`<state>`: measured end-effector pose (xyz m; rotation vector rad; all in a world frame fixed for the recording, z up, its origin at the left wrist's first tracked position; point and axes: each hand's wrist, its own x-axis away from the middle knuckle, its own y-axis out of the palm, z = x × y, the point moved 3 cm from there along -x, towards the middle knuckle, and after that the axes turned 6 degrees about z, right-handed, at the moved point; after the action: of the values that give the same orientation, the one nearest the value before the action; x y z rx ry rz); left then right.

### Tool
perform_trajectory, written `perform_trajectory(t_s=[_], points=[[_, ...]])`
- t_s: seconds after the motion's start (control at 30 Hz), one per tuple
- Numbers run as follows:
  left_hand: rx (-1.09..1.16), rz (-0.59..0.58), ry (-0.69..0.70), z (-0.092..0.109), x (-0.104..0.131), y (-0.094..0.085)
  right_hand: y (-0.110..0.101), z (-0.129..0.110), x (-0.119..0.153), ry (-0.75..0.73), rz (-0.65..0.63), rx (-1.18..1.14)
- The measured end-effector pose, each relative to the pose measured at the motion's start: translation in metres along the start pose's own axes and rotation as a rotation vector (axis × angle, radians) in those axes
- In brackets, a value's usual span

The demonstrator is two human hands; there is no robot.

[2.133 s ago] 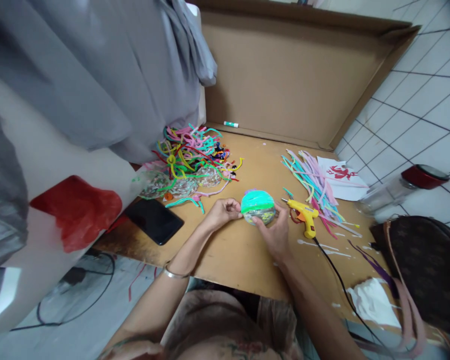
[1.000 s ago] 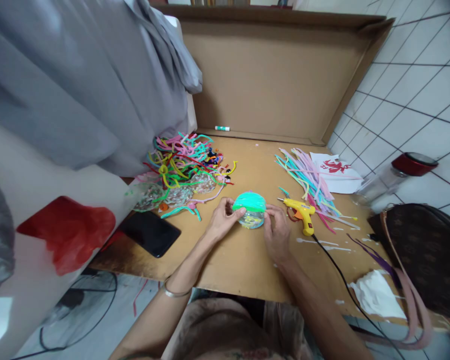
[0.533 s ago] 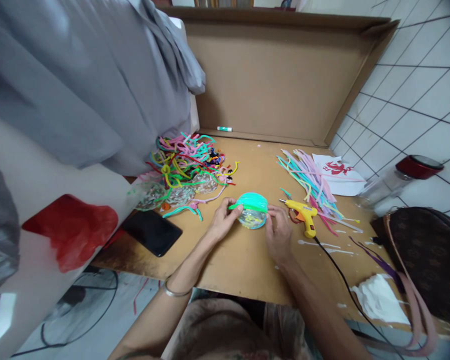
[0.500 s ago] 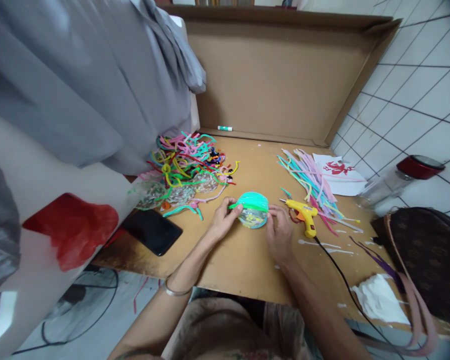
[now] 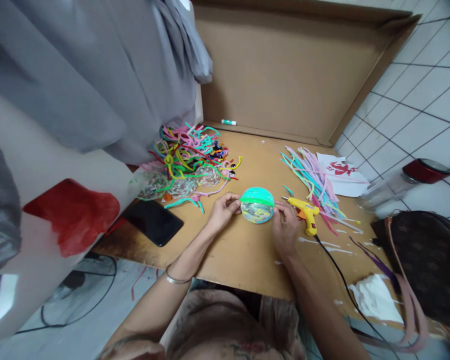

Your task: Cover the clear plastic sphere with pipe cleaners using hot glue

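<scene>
A round disc [image 5: 257, 215] is in front of me, turquoise across its upper half and see-through with yellowish patches below. Across its middle runs a bright green pipe cleaner [image 5: 257, 200]. My left hand [image 5: 224, 214] is closed in a pinch at the strip's left end, by the disc's edge. At the opposite edge, the fingers of my right hand [image 5: 286, 225] pinch the strip's right end; the tips are partly hidden. Just right of that hand lies a yellow hot glue gun [image 5: 303, 212], its nozzle pointing toward the disc.
Left of the disc are tangled colourful pipe cleaners [image 5: 187, 150], clear discs [image 5: 182, 186] and a black phone [image 5: 153, 222]. On the right are straight pipe cleaners [image 5: 311, 175], a glass bottle [image 5: 393, 187], a brown bag [image 5: 423, 265], tissue [image 5: 377, 297] and the glue gun's cord [image 5: 335, 265].
The view has shifted slightly. My left fingers have drawn back from over the disc to its left edge, and the green pipe cleaner now lies straight across the middle.
</scene>
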<state>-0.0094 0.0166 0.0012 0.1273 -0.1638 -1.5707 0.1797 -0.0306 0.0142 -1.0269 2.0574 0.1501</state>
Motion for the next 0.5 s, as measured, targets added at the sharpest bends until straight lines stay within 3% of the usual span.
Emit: perform_trajectory(t_s=[0.5], points=[[0.124, 0.09, -0.069, -0.009, -0.012, 0.001, 0.004, 0.031, -0.001, 0.159, 0.015, -0.008]])
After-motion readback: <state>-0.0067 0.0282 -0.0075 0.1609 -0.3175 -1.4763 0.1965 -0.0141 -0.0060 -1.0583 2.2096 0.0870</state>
